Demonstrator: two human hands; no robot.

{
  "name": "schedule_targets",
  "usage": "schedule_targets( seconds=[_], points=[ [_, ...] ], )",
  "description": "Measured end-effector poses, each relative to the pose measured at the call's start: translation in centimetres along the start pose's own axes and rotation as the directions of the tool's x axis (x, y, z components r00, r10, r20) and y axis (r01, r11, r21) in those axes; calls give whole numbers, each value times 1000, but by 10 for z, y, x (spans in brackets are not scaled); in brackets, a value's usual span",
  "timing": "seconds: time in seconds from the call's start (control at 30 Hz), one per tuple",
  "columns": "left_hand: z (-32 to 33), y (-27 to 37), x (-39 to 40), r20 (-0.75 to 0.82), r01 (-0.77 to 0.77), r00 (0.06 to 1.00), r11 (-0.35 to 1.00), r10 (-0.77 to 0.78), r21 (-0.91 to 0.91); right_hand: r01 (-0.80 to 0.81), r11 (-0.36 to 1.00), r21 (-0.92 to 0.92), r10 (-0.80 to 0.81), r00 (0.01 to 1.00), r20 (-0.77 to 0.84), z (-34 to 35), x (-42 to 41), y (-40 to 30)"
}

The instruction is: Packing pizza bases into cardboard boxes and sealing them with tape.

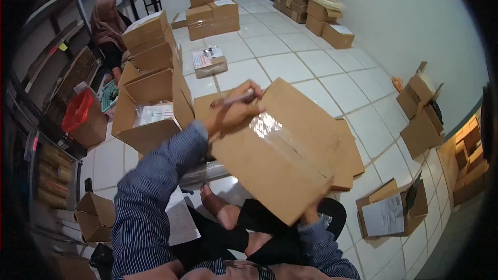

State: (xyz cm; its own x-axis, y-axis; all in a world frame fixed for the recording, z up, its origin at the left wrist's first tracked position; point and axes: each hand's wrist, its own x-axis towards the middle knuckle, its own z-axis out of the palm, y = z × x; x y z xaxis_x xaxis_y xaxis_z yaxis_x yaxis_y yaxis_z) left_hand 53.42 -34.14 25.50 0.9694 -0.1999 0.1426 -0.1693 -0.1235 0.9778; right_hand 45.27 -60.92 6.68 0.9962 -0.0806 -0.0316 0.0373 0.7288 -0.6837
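Note:
A flat-lying cardboard box [268, 163] with clear tape [288, 140] along its middle is tilted over my crossed legs. My left hand [235, 114] is at its far left edge, closed around a slim dark object [235, 98], perhaps a pen or cutter; motion blur hides which. At the near right corner my right hand [315, 206] grips the box's edge, its fingers partly hidden. Beneath and beyond lies more flat cardboard [346, 155]. An open carton [155, 132] with plastic-wrapped contents [155, 113] stands to the left.
A person [109, 27] sits at the far left beside stacked cartons [146, 33]. A red-lined bin [83, 112] stands near the shelving. A wrapped parcel [210, 62] lies ahead on white floor tiles. Open cartons [393, 214] stand at right, one bearing a printed sheet.

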Motion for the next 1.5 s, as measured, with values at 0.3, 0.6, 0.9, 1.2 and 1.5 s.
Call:
schedule_targets(
  seconds=[0.3,0.6,0.9,1.2,1.5],
  points=[
    [-89,-11,69,-117,10,989,735,95,678,296,598,-745,-357,930,84,113,70,96],
    [-63,9,30,54,6,994,527,-98,850,425,486,-764,-171,903,393,114,130,65],
    [-72,19,1,-1,81,989,533,-149,842,432,458,-777,-250,901,354,150,107,112],
    [-65,-12,-19,-95,-126,946,620,311,774,359,330,-873,-245,926,288,122,125,147],
    [-124,6,-318,-737,-34,374,802,564,596,25,1000,16,-26,490,871,325,-112,21]
  ],
)
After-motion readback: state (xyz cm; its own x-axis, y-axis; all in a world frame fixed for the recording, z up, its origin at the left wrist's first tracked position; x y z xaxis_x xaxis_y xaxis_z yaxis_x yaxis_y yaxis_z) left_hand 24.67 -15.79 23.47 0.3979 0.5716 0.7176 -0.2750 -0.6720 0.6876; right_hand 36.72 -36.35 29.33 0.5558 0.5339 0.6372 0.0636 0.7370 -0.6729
